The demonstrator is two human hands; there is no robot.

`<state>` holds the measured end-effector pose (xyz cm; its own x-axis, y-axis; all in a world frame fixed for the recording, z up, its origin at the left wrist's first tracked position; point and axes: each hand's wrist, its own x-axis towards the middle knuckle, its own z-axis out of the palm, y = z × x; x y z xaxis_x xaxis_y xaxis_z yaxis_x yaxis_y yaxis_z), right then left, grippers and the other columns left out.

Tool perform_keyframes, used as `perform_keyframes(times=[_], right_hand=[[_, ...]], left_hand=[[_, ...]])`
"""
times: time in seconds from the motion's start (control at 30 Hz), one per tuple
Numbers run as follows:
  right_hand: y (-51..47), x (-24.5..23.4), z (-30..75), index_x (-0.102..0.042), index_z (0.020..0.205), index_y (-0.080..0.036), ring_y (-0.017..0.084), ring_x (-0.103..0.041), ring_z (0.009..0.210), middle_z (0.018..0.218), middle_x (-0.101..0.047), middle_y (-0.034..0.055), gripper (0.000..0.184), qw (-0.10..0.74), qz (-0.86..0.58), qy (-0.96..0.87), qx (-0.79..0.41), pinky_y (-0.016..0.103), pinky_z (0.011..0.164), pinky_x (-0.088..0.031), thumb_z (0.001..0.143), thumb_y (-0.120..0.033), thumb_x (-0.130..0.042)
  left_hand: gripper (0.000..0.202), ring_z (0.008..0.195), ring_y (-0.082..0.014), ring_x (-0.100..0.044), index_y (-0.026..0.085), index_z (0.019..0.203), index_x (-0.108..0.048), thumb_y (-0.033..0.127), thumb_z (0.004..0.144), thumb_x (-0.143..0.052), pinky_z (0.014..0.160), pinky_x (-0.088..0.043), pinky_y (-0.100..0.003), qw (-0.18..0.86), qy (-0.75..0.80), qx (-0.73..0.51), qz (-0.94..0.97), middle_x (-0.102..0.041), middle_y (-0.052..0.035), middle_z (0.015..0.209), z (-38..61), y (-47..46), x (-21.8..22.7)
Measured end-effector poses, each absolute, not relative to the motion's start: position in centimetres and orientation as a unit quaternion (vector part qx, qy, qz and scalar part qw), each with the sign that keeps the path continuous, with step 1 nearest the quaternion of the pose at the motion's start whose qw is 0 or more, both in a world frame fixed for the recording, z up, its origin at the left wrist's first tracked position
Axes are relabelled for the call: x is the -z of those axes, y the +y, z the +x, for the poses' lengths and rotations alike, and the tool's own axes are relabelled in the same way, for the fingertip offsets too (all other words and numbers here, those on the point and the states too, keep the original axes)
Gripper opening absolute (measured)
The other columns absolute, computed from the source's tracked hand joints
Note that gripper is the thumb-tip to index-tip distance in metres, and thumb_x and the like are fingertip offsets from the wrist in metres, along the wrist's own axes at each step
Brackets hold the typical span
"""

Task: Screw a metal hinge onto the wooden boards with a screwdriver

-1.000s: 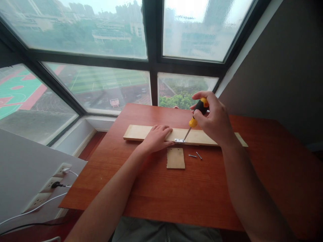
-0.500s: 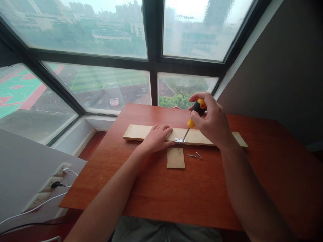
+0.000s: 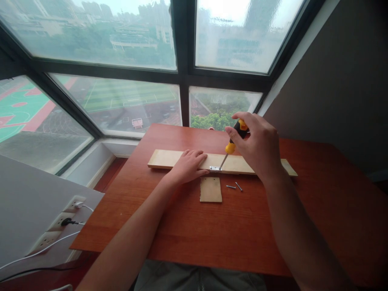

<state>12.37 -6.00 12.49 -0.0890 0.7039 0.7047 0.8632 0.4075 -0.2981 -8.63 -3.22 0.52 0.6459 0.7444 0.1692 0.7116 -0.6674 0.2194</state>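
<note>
A long pale wooden board (image 3: pixel 236 163) lies across the table. My left hand (image 3: pixel 189 165) is laid over it, fingers across the top and thumb along the front edge, beside a small silver metal hinge or bracket (image 3: pixel 215 168). My right hand (image 3: pixel 257 145) is around the yellow-and-black handle of a screwdriver (image 3: pixel 230 147), index finger and thumb partly lifted from it. The tilted shaft reaches down to the right end of the metal piece; the screw head there is too small to see. Two loose screws (image 3: pixel 235 186) and a small thin wooden plate (image 3: pixel 211 190) lie in front of the board.
The reddish-brown table (image 3: pixel 182 230) stands against large windows with dark frames (image 3: pixel 183 76). Wall sockets (image 3: pixel 62 221) with plugs and cables are at the lower left. A grey wall (image 3: pixel 333 89) rises on the right.
My right hand has turned slightly on the screwdriver handle and shifted a little right, its thumb and index finger now looser. My left hand and the board have stayed in place.
</note>
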Motion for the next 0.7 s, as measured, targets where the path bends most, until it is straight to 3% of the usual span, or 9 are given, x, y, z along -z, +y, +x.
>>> perform_keyframes(times=[0.17, 0.37, 0.7], right_hand=[[-5.81, -12.42, 12.46, -0.061, 0.116, -0.027, 0.021, -0.064, 0.080, 0.092, -0.071, 0.0020, 0.029, 0.434, -0.515, -0.738, 0.046, 0.037, 0.075, -0.050, 0.087, -0.030, -0.063], [-5.64, -12.39, 12.35, -0.060, 0.115, -0.024, 0.021, -0.065, 0.080, 0.093, -0.072, 0.0028, 0.027, 0.433, -0.518, -0.737, 0.032, 0.036, 0.076, -0.049, 0.088, -0.027, -0.060], [-5.56, -12.24, 12.29, -0.058, 0.108, -0.024, 0.021, -0.064, 0.083, 0.095, -0.070, 0.0042, 0.018, 0.430, -0.522, -0.736, 0.029, 0.035, 0.072, -0.047, 0.091, -0.029, -0.055]], left_hand=[[0.052, 0.133, -0.0306, -0.042, 0.025, 0.135, -0.046, 0.051, 0.091, -0.054, 0.109, -0.029, -0.044, 0.051, 0.401, -0.111, 0.908, -0.046, -0.0127, 0.146, -8.63, -3.39, -0.41], [0.048, 0.127, -0.0301, -0.045, 0.027, 0.132, -0.048, 0.049, 0.090, -0.056, 0.108, -0.030, -0.045, 0.062, 0.397, -0.116, 0.908, -0.054, -0.0111, 0.133, -8.57, -3.47, -0.77], [0.049, 0.121, -0.0291, -0.050, 0.027, 0.130, -0.048, 0.051, 0.089, -0.057, 0.104, -0.033, -0.042, 0.057, 0.391, -0.111, 0.912, -0.056, -0.0099, 0.129, -8.80, -3.16, -0.71]])
